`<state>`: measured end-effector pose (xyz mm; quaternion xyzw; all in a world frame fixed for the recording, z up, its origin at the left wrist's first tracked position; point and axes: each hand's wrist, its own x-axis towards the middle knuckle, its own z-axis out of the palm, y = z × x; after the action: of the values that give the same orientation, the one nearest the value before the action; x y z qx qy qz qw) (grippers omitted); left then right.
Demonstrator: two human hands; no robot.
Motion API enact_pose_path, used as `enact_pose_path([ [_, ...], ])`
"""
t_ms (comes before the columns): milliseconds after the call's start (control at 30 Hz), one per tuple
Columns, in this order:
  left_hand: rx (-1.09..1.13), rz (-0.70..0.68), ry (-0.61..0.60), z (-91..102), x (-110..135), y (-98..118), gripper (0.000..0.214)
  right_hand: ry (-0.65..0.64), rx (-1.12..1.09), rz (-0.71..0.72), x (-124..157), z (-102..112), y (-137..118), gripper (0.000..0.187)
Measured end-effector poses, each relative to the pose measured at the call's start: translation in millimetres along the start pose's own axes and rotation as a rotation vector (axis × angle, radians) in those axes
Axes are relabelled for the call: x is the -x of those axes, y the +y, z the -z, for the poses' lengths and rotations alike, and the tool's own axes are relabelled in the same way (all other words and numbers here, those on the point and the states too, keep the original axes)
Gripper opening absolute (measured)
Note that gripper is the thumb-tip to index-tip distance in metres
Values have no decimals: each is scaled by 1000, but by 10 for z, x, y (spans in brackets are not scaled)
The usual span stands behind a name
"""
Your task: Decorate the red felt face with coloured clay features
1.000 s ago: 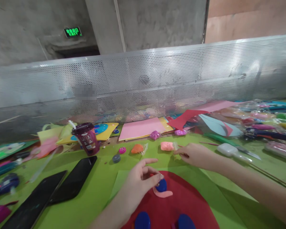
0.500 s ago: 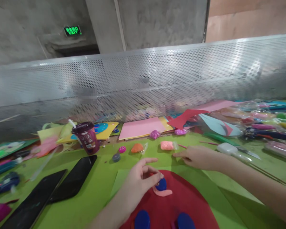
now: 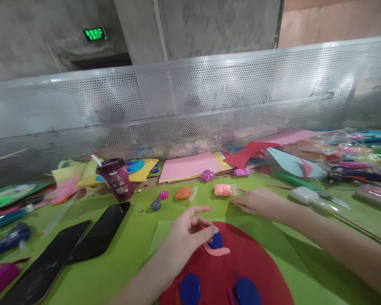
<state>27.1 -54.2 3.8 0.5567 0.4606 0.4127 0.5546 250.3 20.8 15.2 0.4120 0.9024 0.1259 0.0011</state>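
My left hand (image 3: 190, 233) reaches over a red paper disc (image 3: 241, 258). Its thumb and curled fingers are closed at the upper end of a pink clay strip (image 3: 219, 252), against a blue bottle cap (image 3: 216, 241); the index finger sticks out. The strip curves round the cap's lower left side and its free end points right. Two more blue caps (image 3: 189, 289) lie on the disc nearer to me. My right hand (image 3: 257, 203) rests on the green tabletop, fingers pressed together; anything between them is hidden. Just beyond it are a thin pink stick (image 3: 277, 187) and bagged pink clay (image 3: 223, 190).
Two black phones (image 3: 104, 233) and a purple cup (image 3: 116, 180) with a straw stand on the left. Orange clay (image 3: 183, 193) and a grey cap (image 3: 155, 206) lie ahead. A green-handled knife (image 3: 333, 199) lies to the right. A perforated metal panel (image 3: 178, 101) closes off the back.
My right hand's index finger was stretched out and has drawn in beside the other fingers. My left hand stays at the cap and clay strip. The view has tilted slightly.
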Motion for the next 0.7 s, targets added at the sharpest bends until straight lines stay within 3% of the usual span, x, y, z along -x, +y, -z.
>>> enact_pose_path([
  [400,-47,19,27,14,11,16,45,-11,48,81,-66,-80,45,17],
  [533,-65,14,38,11,17,37,42,0,-13,83,4,112,-93,22],
  [700,-28,-2,30,26,8,38,41,-81,-281,291,143,433,-390,18],
])
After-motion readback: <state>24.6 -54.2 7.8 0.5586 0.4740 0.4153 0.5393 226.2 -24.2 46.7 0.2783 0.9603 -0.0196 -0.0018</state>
